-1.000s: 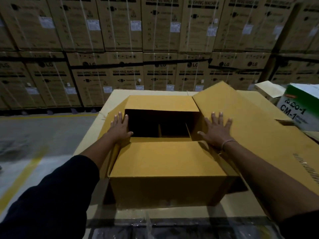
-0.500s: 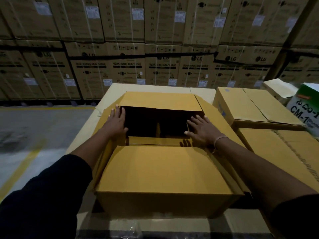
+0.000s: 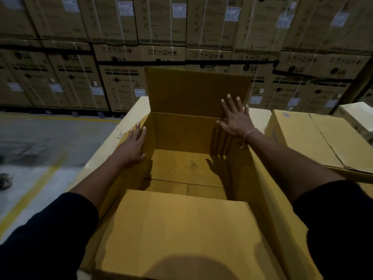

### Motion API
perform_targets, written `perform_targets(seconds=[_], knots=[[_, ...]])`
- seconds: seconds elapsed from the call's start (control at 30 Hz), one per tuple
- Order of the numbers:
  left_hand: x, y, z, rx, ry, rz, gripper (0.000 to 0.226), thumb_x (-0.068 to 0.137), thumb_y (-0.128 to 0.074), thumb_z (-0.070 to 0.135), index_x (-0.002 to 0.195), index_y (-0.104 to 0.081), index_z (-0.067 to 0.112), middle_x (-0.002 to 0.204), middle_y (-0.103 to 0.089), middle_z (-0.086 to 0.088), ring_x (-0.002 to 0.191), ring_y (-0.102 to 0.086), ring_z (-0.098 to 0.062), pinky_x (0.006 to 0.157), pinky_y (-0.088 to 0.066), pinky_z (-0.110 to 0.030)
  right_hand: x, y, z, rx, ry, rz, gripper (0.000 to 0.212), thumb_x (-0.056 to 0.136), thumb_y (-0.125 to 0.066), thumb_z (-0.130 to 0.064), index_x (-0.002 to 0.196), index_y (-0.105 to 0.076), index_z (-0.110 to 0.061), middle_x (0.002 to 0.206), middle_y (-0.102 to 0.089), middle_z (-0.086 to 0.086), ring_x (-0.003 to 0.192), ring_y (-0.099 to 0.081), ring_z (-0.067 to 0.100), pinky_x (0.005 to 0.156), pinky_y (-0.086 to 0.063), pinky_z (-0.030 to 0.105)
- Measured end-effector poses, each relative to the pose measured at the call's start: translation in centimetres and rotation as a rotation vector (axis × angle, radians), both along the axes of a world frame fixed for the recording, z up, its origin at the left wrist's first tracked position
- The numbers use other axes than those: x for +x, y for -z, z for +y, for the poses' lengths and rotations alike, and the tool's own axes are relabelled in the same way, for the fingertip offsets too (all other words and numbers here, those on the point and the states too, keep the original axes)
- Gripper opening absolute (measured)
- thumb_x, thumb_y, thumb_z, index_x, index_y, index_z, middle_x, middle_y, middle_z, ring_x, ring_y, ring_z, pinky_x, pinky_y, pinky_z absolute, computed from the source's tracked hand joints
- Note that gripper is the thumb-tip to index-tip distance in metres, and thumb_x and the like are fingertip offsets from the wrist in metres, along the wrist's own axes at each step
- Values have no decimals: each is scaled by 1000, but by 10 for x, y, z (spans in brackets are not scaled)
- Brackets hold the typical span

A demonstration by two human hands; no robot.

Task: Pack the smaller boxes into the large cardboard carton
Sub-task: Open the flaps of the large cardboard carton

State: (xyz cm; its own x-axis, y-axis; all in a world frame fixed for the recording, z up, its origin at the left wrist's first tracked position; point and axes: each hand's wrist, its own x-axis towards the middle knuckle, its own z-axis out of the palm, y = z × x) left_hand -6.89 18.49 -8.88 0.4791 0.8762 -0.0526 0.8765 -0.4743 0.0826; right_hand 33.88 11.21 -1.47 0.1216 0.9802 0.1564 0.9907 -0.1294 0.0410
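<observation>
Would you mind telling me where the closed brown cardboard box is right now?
In the head view, the closed brown cardboard box sits at the right, beside the open large cardboard carton and just beyond the right hand.

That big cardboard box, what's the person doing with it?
A person is opening up the large carton to get it ready for packing. The left hand presses flat on the left side flap, and the right hand is spread against the far right corner, where the far flap stands upright. The near flap partly covers the opening. No smaller boxes can be seen inside yet. A closed box sits to the right.
</observation>
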Motion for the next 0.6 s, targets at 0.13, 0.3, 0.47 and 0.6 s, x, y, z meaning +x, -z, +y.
perform_targets(seconds=[0.13, 0.3, 0.47, 0.6], knots=[[2, 4, 1, 3, -13, 25, 110, 97, -66, 42, 162, 18, 14, 168, 25, -12, 158, 8, -37, 125, -15, -48, 11, 2, 37, -165, 59, 50, 83, 105, -39, -59, 166, 4, -23, 173, 15, 4, 158, 12, 36, 126, -4, 60], [0, 9, 7, 34, -6, 11, 107, 98, -64, 42, 163, 15, 12, 169, 22, -11, 158, 7, -33, 126, -10, -42, 16, 35, 52, -300, 103, 39, 85, 104, -39, -62, 166, 4, -22, 174, 9, 5, 159, 4, 35, 127, -8, 56], [0, 13, 10, 81, 7, -1, 106, 98, -64, 42, 163, 12, 9, 170, 20, -13, 159, 5, -29, 126, -4, -35, 15, 50, 52, -251, 96, 49, 96, 99, -40, -71, 166, 8, -20, 174, 4, 9, 159, 5, 37, 127, 3, 55], [3, 10, 6, 45, 4, 26, 106, 98, -65, 42, 163, 12, 9, 170, 20, -13, 159, 4, -32, 129, -8, -42, 18, 48, 40, -318, 65, 102, 102, 97, -51, -67, 165, 9, -22, 172, 17, 10, 157, 14, 39, 128, 0, 54]])
